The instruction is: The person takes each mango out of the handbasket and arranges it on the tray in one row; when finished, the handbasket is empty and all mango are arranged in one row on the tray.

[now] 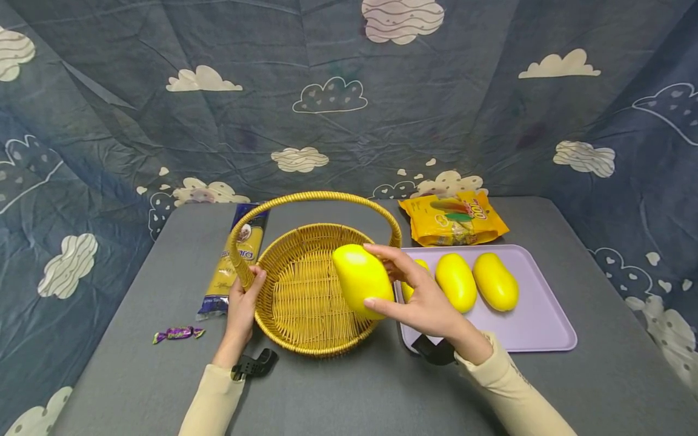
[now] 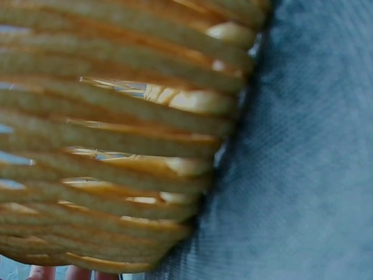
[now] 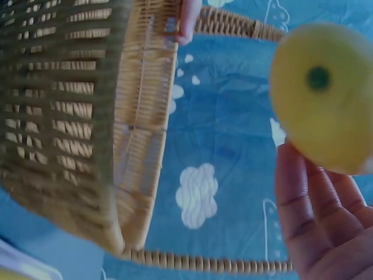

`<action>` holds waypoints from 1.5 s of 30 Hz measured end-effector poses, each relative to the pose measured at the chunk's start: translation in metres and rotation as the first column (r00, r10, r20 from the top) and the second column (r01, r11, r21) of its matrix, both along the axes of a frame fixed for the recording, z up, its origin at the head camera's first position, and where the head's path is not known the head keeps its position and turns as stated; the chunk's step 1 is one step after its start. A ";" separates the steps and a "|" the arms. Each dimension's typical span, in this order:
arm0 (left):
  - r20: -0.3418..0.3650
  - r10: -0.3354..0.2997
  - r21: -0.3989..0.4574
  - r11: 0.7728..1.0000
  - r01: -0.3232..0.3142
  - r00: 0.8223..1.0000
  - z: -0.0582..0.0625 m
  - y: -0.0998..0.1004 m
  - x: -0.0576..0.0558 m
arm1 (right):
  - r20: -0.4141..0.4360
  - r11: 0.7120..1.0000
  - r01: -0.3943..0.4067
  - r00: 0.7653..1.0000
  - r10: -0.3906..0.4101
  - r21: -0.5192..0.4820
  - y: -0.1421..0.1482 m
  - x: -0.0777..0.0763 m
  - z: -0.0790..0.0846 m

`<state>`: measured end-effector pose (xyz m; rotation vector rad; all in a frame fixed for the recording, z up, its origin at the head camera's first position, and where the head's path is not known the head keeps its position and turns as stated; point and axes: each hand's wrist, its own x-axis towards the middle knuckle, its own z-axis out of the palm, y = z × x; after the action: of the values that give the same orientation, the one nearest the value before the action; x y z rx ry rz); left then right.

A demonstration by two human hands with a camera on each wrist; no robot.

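Observation:
A round wicker basket (image 1: 313, 357) with a tall hoop handle stands mid-table, and nothing lies inside it. At its left side my left hand (image 1: 243, 303) grips the rim by the foot of the handle; in the left wrist view the woven wall (image 2: 116, 128) hides most of that hand. My right hand (image 1: 422, 297) holds a yellow mango (image 1: 362, 280) between thumb and fingers, over the basket's right rim. The right wrist view shows this mango (image 3: 326, 105) end-on, with a dark green stem spot, and the fingers (image 3: 294, 192) against it.
On the right, a lilac tray (image 1: 545, 327) bears more mangoes (image 1: 496, 283), one partly behind my right hand. Beyond the tray lies a yellow-orange snack bag (image 1: 455, 218). A pasta packet (image 1: 218, 281) lies left of the basket, and a purple wrapped candy (image 1: 179, 333) nearer me.

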<state>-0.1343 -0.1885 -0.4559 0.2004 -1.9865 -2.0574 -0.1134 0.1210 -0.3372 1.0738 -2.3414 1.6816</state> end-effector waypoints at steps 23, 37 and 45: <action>-0.012 0.002 0.003 1.000 -0.002 1.000 0.000 0.000 0.000 | 0.024 0.877 0.240 0.967 -0.254 -0.415 0.082 -0.010 -0.017; 0.005 0.015 -0.005 1.000 -0.015 1.000 -0.001 -0.001 0.000 | 0.149 0.696 0.480 0.864 -0.482 -0.534 0.131 -0.021 -0.037; 0.002 0.013 -0.002 1.000 -0.013 1.000 -0.001 -0.001 -0.001 | 0.219 0.623 0.650 0.748 -0.627 -0.435 0.158 -0.027 -0.051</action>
<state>-0.1353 -0.1892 -0.4566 0.2142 -1.9831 -2.0486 -0.1409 0.2786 -0.3886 0.0637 -1.7914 1.8093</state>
